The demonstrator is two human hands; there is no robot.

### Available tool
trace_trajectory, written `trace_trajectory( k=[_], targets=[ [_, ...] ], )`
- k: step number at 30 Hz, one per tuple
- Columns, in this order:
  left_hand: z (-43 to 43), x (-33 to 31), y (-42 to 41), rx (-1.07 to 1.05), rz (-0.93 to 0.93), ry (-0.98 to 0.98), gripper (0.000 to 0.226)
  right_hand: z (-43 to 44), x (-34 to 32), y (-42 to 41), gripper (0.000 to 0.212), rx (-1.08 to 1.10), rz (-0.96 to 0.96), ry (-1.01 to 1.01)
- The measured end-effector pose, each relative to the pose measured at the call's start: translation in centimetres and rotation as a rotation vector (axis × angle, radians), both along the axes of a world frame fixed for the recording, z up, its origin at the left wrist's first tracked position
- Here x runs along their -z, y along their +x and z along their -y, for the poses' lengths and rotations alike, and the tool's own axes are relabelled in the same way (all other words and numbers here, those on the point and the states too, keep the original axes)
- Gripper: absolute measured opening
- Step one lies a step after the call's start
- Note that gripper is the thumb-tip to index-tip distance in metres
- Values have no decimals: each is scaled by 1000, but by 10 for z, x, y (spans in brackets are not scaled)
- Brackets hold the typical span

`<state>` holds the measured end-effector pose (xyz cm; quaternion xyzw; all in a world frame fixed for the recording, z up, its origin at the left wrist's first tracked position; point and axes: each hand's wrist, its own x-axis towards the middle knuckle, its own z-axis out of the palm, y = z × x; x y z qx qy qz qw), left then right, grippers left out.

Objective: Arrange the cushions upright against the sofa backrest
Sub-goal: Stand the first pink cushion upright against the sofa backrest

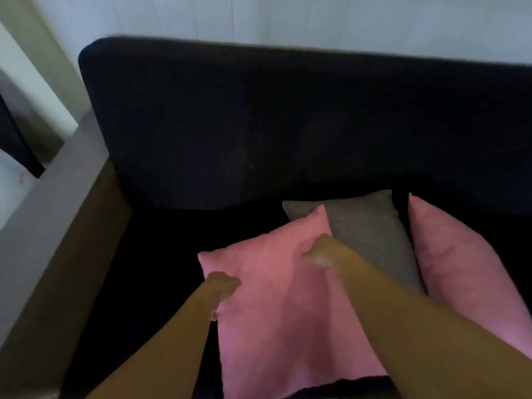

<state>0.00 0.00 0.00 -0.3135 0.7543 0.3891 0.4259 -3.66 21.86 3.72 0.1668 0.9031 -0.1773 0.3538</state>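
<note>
While both the left hand (pixel 223 286) and right hand (pixel 319 250) clutch it, the soft square pink cushion (pixel 282 306) creases

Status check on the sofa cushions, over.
Left hand and right hand gripping near pink cushion. Cushion flat, not against backrest. Grey cushion lies behind.

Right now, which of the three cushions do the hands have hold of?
The near pink cushion: left hand on its left edge, right hand near its top. The grey cushion and the other pink cushion lie untouched.
</note>
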Motion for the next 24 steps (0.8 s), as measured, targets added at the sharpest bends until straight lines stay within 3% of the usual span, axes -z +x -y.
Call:
trace_trajectory(
  k=[4, 6, 8, 15, 24],
  targets=[
    [2, 32, 4, -41, 54, -9, 57, -11, 26, 7, 90, 148, 12, 28],
    [-1, 44, 6, -129, 72, 74, 55, -14, 35, 6, 111, 247, 7, -31],
    [-2, 51, 8, -246, 60, 167, 52, -17, 40, 2, 119, 310, -27, -74],
    [8, 54, -26, -346, -68, 295, 65, -7, 25, -14, 106, 359, -156, -162],
    [57, -45, -134, -337, -502, 17, 79, 42, -43, -99, 95, 363, -431, -371]
  ],
)
